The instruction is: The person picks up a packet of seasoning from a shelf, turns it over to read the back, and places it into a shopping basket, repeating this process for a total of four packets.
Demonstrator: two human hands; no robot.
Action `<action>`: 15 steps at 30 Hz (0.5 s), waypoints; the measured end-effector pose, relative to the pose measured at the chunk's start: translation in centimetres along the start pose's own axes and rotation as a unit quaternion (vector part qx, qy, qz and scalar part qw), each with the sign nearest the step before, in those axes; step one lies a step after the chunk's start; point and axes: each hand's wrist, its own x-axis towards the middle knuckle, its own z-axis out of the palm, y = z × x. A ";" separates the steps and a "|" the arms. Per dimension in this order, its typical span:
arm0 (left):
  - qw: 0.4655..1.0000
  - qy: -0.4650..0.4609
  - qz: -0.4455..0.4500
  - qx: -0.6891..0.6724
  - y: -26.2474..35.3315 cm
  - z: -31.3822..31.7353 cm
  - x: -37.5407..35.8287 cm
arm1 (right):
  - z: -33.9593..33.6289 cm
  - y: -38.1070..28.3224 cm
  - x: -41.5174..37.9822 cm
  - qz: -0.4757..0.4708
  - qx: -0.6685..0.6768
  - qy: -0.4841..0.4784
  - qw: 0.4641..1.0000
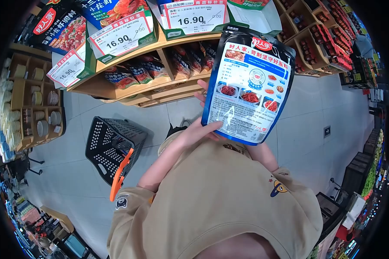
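Note:
A blue and black seasoning pouch is held up in front of my chest, its printed back with small food pictures facing me. My left hand grips its lower left corner, with the thumb on the front and other fingers behind or beside the edge. The right forearm reaches up behind the pouch's bottom edge, and the pouch hides my right hand, so its fingers do not show. Beyond the pouch, a wooden shelf bears similar pouches and price tags reading 16.90.
On the floor to the left stands a black shopping basket with an orange handle. Stocked shelves rise at the far left, more shelves at the upper right, and dark crates at the right.

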 end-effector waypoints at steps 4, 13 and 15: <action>1.000 0.003 0.031 -0.006 -0.2 0.3 0.0 | -0.3 -0.3 -0.1 -0.023 -0.049 0.016 0.998; 0.994 0.064 0.070 0.049 -0.4 1.5 -0.5 | 1.6 -0.4 0.1 -0.014 -0.085 0.058 0.995; 0.990 0.070 0.112 0.045 -1.1 1.6 -0.2 | 1.3 -0.2 0.4 -0.021 -0.093 0.069 0.993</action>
